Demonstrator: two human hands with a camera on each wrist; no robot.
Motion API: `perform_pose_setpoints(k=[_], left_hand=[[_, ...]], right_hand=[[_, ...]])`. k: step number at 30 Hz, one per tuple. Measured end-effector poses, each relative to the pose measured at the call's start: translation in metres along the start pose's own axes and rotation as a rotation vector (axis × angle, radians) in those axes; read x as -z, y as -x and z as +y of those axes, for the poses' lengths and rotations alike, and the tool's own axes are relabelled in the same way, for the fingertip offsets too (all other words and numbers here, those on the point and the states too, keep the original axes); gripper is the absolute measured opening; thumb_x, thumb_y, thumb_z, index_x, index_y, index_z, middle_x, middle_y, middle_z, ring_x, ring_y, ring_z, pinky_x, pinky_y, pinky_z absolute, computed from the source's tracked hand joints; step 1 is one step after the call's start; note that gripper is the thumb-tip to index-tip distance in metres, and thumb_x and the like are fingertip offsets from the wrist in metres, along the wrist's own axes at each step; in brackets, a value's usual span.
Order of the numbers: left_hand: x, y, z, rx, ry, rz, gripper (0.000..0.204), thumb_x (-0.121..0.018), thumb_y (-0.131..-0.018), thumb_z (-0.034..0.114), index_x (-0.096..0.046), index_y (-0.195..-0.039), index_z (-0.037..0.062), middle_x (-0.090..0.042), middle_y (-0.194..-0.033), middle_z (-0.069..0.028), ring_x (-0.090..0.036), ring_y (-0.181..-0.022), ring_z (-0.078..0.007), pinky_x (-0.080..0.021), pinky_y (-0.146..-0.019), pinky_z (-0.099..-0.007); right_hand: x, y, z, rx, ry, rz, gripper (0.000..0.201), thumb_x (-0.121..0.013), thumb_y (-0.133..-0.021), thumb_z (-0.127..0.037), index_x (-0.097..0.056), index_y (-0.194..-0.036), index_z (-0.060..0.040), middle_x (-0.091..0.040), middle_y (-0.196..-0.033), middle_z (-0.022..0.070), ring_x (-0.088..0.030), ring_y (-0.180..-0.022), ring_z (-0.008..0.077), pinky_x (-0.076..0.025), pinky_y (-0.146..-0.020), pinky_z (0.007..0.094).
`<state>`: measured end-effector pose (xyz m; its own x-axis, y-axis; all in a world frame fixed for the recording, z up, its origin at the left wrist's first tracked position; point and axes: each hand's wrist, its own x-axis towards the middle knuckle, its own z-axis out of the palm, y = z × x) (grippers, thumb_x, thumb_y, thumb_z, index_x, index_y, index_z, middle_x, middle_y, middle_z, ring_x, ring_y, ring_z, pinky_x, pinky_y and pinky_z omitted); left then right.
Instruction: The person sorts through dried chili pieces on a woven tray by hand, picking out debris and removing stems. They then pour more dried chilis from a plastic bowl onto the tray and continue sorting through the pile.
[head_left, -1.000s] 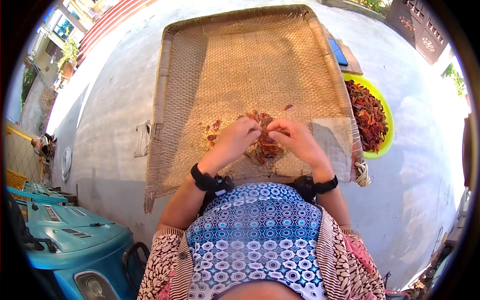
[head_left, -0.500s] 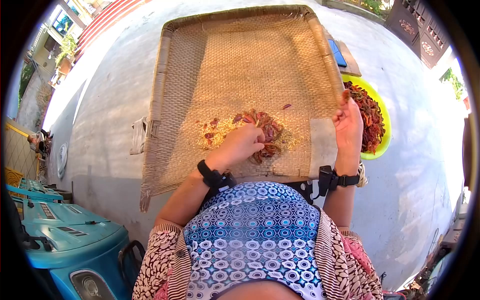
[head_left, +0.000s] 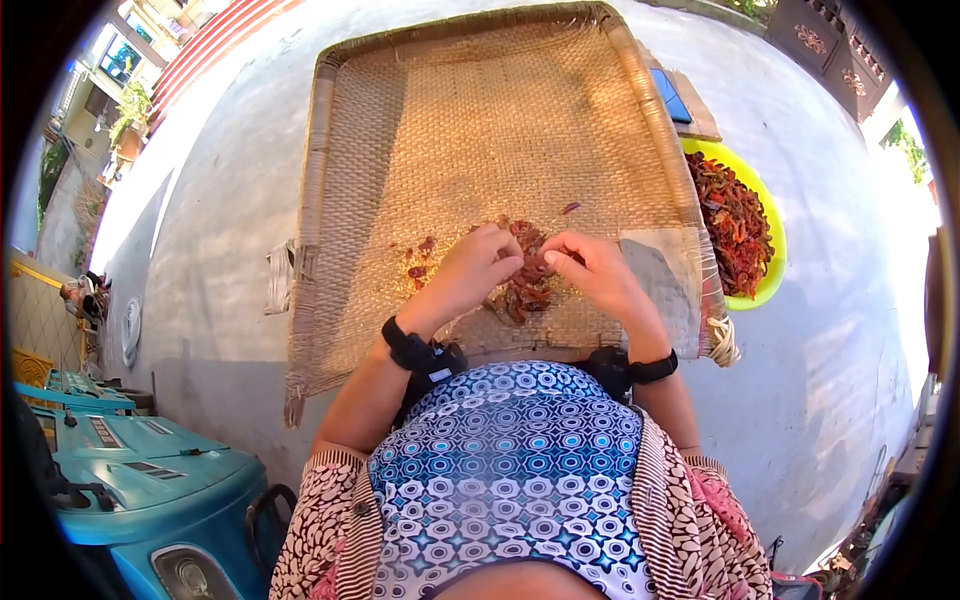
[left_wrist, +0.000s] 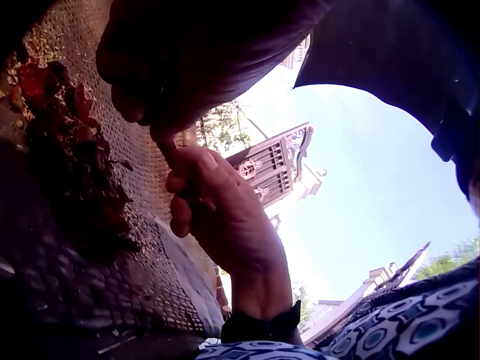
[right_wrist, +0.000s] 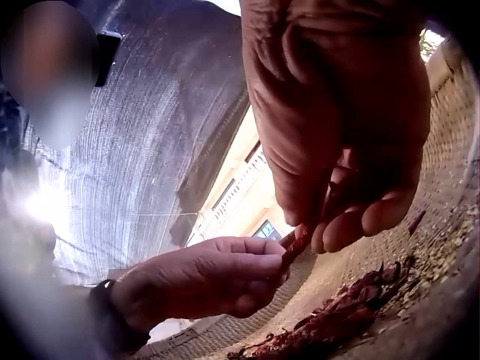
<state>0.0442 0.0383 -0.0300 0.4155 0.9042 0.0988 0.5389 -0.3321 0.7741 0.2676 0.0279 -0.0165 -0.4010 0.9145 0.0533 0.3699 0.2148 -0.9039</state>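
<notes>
In the right wrist view a dried red chili pepper (right_wrist: 298, 241) spans the gap between the two hands. My left hand (head_left: 474, 270) pinches one end of it between thumb and fingers. The other end is pinched by my right hand (head_left: 600, 275). Both hands are close together over a woven tray (head_left: 510, 130), with a small heap of dried chilies (head_left: 522, 297) just beneath them. Pale yellow seeds (head_left: 405, 262) and a few chili scraps lie scattered around that heap.
To the tray's right stands a yellow-green bowl (head_left: 778, 240) full of dried chilies (head_left: 737, 225). A phone (head_left: 670, 95) lies on a board (head_left: 700, 112) behind it. A teal vehicle (head_left: 150, 480) is at the lower left. A grey patch (head_left: 660, 270) covers the tray's right front.
My right hand was beside the left, then out at the bowl's near edge with a chili piece, and is now back beside the left. The left hand stayed over the heap.
</notes>
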Motion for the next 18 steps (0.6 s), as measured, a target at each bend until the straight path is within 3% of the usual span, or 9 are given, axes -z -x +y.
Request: perform_pose_setpoints(k=[5,8,10,12,15,18], left_hand=[[0.008,-0.002,0.003,0.228,0.263,0.006,0.015,-0.065,-0.087,0.015,-0.063,-0.095,0.0028,-0.059,-0.093,-0.0086,-0.057,-0.080,-0.0180,-0.046,-0.071,-0.0314],[0.005,-0.001,-0.011,0.088,-0.043,0.186,0.014,-0.067,-0.083,0.016,-0.063,-0.089,0.0039,-0.063,-0.086,-0.0101,-0.063,-0.081,-0.0255,-0.050,-0.070,-0.0377],[0.007,0.000,-0.012,0.106,-0.177,0.107,0.017,-0.069,-0.082,0.017,-0.062,-0.092,0.0048,-0.063,-0.089,-0.0107,-0.063,-0.083,-0.0270,-0.050,-0.071,-0.0386],[0.005,0.001,-0.020,0.092,-0.295,0.059,0.021,-0.071,-0.081,0.019,-0.062,-0.094,0.0059,-0.062,-0.093,-0.0113,-0.063,-0.084,-0.0284,-0.050,-0.072,-0.0396],[-0.006,0.003,-0.039,0.052,-0.405,0.052,0.023,-0.071,-0.080,0.021,-0.062,-0.096,0.0068,-0.062,-0.096,-0.0116,-0.062,-0.086,-0.0286,-0.050,-0.074,-0.0398],[-0.009,0.002,-0.033,0.101,-0.416,0.053,0.021,-0.069,-0.081,0.021,-0.064,-0.095,0.0061,-0.064,-0.093,-0.0109,-0.061,-0.087,-0.0267,-0.048,-0.076,-0.0384]], right_hand=[[-0.007,0.000,0.012,-0.097,-0.258,0.086,0.019,-0.058,-0.096,-0.020,-0.065,-0.099,-0.0025,-0.065,-0.081,0.0014,-0.052,-0.064,0.0054,-0.043,-0.059,0.0218],[0.019,-0.003,0.018,-0.144,-0.401,0.352,0.019,-0.057,-0.096,-0.020,-0.066,-0.101,-0.0036,-0.065,-0.081,0.0008,-0.053,-0.062,0.0046,-0.044,-0.059,0.0206],[0.045,-0.001,0.025,-0.130,-0.544,0.590,0.019,-0.057,-0.097,-0.020,-0.064,-0.105,-0.0047,-0.064,-0.084,0.0002,-0.054,-0.062,0.0054,-0.046,-0.059,0.0206],[0.070,0.003,0.042,0.037,-0.976,0.797,0.020,-0.058,-0.096,-0.020,-0.061,-0.110,-0.0052,-0.064,-0.091,0.0005,-0.056,-0.066,0.0072,-0.047,-0.061,0.0224],[0.091,0.012,0.057,-0.036,-1.271,1.034,0.023,-0.059,-0.095,-0.020,-0.057,-0.113,-0.0057,-0.064,-0.095,0.0005,-0.057,-0.073,0.0080,-0.048,-0.065,0.0241],[0.075,0.017,0.067,-0.041,-1.167,0.851,0.025,-0.059,-0.095,-0.020,-0.056,-0.115,-0.0054,-0.064,-0.096,0.0007,-0.057,-0.078,0.0083,-0.048,-0.068,0.0248]])
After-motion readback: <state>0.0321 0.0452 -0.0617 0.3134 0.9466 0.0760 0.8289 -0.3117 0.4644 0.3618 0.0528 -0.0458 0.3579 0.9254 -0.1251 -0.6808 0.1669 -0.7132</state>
